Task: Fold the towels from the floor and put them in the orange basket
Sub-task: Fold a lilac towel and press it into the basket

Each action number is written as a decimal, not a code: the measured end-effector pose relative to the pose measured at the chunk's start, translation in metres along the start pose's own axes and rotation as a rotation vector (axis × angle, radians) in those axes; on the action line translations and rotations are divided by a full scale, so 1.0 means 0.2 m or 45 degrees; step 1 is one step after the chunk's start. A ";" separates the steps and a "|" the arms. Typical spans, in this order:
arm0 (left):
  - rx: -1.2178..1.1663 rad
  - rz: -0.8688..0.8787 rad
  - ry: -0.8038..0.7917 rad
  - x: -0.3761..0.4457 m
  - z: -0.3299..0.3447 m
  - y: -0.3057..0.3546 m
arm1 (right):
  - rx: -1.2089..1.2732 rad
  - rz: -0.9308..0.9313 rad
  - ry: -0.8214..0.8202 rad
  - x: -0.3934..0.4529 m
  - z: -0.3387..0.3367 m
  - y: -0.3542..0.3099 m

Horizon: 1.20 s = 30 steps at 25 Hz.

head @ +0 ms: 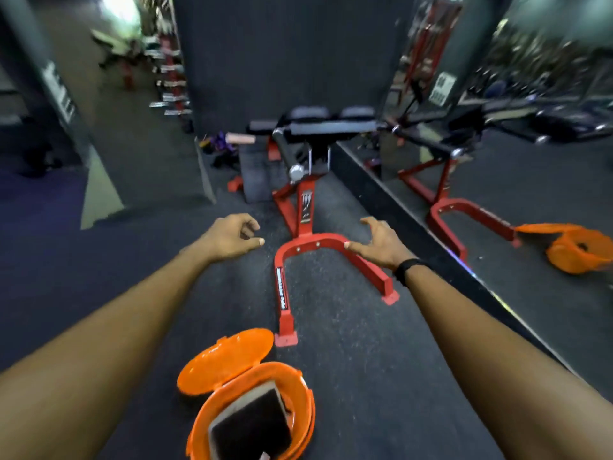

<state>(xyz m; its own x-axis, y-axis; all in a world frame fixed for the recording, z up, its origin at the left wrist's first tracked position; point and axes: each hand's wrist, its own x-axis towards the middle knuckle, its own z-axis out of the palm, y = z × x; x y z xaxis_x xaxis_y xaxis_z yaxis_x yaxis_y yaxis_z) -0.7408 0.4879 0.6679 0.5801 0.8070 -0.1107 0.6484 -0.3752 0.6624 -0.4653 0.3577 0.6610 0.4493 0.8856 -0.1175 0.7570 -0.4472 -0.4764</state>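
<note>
Orange basket (pixel 300 390), lid open, holds 1 folded towel (pixel 252 423); left hand (pixel 232 237) and right hand (pixel 381 244) hover, fingers loosely spread, holding nothing.

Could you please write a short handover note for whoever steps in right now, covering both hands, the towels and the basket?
Left hand: out in front, fingers loosely curled, holding nothing.
Right hand: out in front, fingers spread, holding nothing; black band on that wrist.
Orange basket: on the floor near the person's feet, its lid hinged open.
Done: a dark folded towel lies inside the basket.
Left: no loose towel shows clearly on the floor in this view; some purple and dark items lie far back beside the red exercise machine, too blurred to identify. Check there, and close the lid if wanted.
</note>
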 end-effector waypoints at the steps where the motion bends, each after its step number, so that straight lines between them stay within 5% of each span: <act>1: 0.020 0.043 0.017 0.01 -0.06 0.15 | 0.021 0.028 0.057 -0.05 -0.19 -0.01; 7: 0.070 0.414 0.135 0.02 -0.25 0.96 | 0.006 0.081 0.358 -0.47 -1.10 0.18; 14: 0.062 0.789 0.068 -0.20 0.00 1.86 | 0.069 0.236 0.595 -1.25 -1.74 0.59; 30: -0.006 1.585 -0.660 -1.52 1.47 3.43 | 0.025 1.157 1.070 -3.68 -1.97 1.45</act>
<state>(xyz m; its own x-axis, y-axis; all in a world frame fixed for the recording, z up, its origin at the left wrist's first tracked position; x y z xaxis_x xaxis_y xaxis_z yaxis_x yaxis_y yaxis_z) -0.3265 -0.1488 0.9380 0.8962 -0.3300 0.2966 -0.4419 -0.7241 0.5296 -0.3896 -0.4739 0.9527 0.9783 -0.1033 0.1797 0.0074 -0.8489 -0.5285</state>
